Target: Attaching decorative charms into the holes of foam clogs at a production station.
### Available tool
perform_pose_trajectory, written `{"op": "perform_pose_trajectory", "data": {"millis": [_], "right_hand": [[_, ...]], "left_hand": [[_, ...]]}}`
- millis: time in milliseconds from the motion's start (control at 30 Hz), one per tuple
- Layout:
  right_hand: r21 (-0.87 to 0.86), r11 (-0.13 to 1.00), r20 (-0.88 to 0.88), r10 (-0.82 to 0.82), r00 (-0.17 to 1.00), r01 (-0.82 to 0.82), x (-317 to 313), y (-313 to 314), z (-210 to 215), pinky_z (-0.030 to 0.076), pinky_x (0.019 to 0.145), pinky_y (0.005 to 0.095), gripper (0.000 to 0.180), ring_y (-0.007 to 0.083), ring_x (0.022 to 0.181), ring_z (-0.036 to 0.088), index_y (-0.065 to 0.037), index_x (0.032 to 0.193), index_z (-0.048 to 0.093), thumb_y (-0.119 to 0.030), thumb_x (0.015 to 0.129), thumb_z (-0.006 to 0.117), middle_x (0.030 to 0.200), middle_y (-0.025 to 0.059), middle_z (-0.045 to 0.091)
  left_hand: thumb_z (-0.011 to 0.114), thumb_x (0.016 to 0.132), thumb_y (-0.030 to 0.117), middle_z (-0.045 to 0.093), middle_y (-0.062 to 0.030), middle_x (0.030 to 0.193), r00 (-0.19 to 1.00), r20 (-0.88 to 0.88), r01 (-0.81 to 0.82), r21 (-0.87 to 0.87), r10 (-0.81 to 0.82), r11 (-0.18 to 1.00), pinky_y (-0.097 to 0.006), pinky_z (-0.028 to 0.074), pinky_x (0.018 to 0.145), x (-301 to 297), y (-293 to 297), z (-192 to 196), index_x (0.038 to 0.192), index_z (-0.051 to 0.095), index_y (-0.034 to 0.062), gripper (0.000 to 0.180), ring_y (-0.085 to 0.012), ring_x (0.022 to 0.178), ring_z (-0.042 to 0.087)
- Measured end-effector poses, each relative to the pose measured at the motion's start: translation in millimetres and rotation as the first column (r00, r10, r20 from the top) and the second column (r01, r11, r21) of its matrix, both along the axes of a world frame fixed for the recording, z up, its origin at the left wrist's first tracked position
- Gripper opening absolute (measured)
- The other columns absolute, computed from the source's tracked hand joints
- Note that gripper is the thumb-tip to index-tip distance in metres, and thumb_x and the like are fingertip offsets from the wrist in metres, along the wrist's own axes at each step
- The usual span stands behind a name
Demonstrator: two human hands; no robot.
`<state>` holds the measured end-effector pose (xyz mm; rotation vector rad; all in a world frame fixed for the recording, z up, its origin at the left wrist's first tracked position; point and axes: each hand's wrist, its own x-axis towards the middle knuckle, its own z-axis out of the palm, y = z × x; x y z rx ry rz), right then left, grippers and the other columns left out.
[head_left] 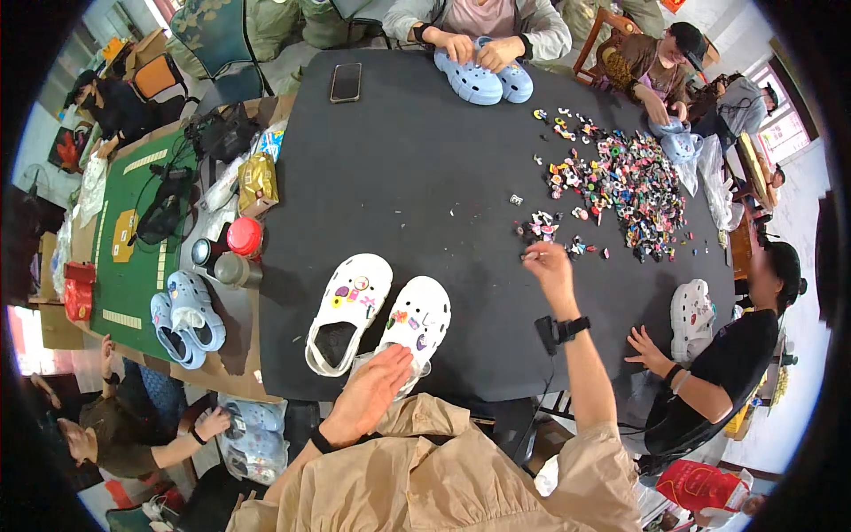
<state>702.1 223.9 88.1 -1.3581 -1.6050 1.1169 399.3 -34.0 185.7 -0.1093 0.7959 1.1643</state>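
Note:
Two white clogs stand side by side on the dark table in front of me, their toes pointing away. The left clog (353, 288) and the right clog (420, 310) both carry colourful shoe charms on their uppers. My left hand (377, 390) lies flat over the heel of the right clog, fingers stretched out, hiding part of it. Beside a small cluster of loose shoe charms (540, 226), my right hand (551, 273) is closed in a pinch. Something tiny and pale shows at its fingertips, too small to make out.
A big heap of shoe charms (634, 186) spreads over the table's right side. Across from me a person handles light blue clogs (474, 82); others work at the right. A phone (346, 82) lies far left. Jars with a red lid (245, 236) and blue clogs (191, 310) stand left.

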Motion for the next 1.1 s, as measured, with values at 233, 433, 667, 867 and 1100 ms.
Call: {"op": "perform_pose_trajectory", "data": {"millis": [233,433,667,867,1100], "right_hand": [[-0.301,0.907,-0.175,0.250,0.952,-0.293,-102,-83,53,0.049,0.073,0.0243,0.017,0.0101,0.082,0.062,-0.001,0.098,0.067,-0.009,0.082,0.067,0.085,0.0047,0.067],[-0.351,0.881,-0.055,0.318,0.946,-0.317,-138,-93,37,0.051,0.072,0.0263,0.019,0.0119,0.077,0.064,0.000,0.092,0.067,-0.014,0.081,0.071,0.085,0.0061,0.069],[-0.294,0.848,0.028,0.468,0.883,-0.440,-142,-83,23,0.050,0.067,0.0271,0.019,0.0122,0.072,0.063,0.001,0.093,0.067,-0.011,0.079,0.071,0.080,0.0076,0.068],[-0.217,0.846,0.276,0.532,0.801,-0.487,-151,-89,37,0.049,0.077,0.0339,0.016,0.0214,0.089,0.062,-0.002,0.088,0.068,-0.011,0.075,0.072,0.090,0.0097,0.064],[-0.049,0.868,0.534,0.441,0.722,-0.494,-154,-63,20,0.036,0.104,0.0393,0.083,0.0394,0.123,0.044,-0.008,0.132,0.046,-0.029,0.061,0.082,0.125,0.0209,0.052]], "left_hand": [[0.052,0.090,0.013,0.038,-0.0161,0.140,0.993,0.037,-0.105,-0.100,0.109,0.989,-0.038,0.028,0.111,-10,-3,-14,0.135,0.035,-0.0064,0.051,-0.0261,0.134,0.033],[0.055,0.091,0.024,0.053,0.0009,0.122,0.985,0.169,0.047,-0.087,-0.032,0.995,-0.033,0.041,0.087,-14,2,-37,0.121,0.051,0.0060,0.035,-0.0204,0.107,0.051],[0.053,0.093,0.019,0.054,-0.0003,0.117,0.955,0.293,0.057,-0.010,-0.052,0.998,-0.032,0.047,0.081,-17,8,-43,0.120,0.050,0.0072,0.029,-0.0276,0.107,0.056],[0.048,0.095,0.012,0.049,-0.0050,0.120,0.937,0.261,0.213,0.100,-0.232,0.972,-0.034,0.048,0.087,-17,13,-50,0.122,0.042,0.0089,0.028,-0.0271,0.111,0.056],[0.048,0.094,0.008,0.049,-0.0041,0.116,0.958,0.131,0.251,0.038,-0.254,0.967,-0.032,0.049,0.081,-20,11,-49,0.122,0.043,0.0075,0.029,-0.0213,0.109,0.056]]}}
